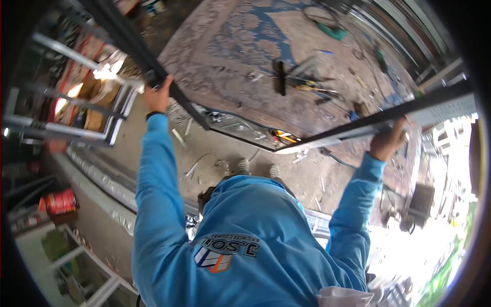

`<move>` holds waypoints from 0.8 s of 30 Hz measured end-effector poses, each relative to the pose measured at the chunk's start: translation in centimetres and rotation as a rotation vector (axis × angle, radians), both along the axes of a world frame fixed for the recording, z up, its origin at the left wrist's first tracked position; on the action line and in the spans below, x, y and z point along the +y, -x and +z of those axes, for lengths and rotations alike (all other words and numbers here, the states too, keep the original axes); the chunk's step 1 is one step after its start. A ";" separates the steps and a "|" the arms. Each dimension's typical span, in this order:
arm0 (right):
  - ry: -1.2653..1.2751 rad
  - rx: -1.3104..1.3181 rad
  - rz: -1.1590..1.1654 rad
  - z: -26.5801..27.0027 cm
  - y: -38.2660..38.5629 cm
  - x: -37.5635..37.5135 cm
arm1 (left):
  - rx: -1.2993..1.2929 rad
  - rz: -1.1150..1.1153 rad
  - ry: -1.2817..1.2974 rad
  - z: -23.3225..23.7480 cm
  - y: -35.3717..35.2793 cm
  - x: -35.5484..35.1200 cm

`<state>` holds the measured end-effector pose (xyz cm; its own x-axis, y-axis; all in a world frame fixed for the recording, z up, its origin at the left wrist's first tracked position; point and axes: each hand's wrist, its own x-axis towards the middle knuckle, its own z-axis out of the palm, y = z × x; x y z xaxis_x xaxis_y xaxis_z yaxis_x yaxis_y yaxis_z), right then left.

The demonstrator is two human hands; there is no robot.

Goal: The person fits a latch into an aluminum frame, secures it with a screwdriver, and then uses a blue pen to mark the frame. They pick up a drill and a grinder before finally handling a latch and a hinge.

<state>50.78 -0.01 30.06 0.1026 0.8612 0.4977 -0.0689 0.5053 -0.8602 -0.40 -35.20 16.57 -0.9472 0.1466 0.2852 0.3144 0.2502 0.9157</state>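
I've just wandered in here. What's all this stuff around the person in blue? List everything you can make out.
Dark frame: one, black-brown, held across the front
Patterned rug: one, faded pink-beige and blue, beyond the frame
Short black bar: one, black, on the rug
Hand tools: several, mixed colours, heaped on the rug
Green object: one, green, top right of centre, kind unclear
Metal profiles: several, grey, upper right
Pale bars: several, whitish, left side
Red packet: one, red, lower left
Small scraps: too blurred to count
Blue top: one, blue, on the wearer
Feet: two, greyish, centre
Left hand: one, bare, on the frame's left bar
Right hand: one, bare, on its right bar
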 end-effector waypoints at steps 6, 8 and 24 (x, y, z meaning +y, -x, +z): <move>-0.080 0.026 0.025 0.0 2.1 -1.4 | 0.110 -0.027 -0.037 -3.6 1.6 -0.3; 0.039 0.210 0.111 -1.6 2.5 -0.9 | 0.150 0.036 -0.002 -4.5 1.8 -0.1; 0.028 0.103 0.210 -5.1 4.4 1.3 | -0.028 -0.019 0.037 -9.3 5.5 1.7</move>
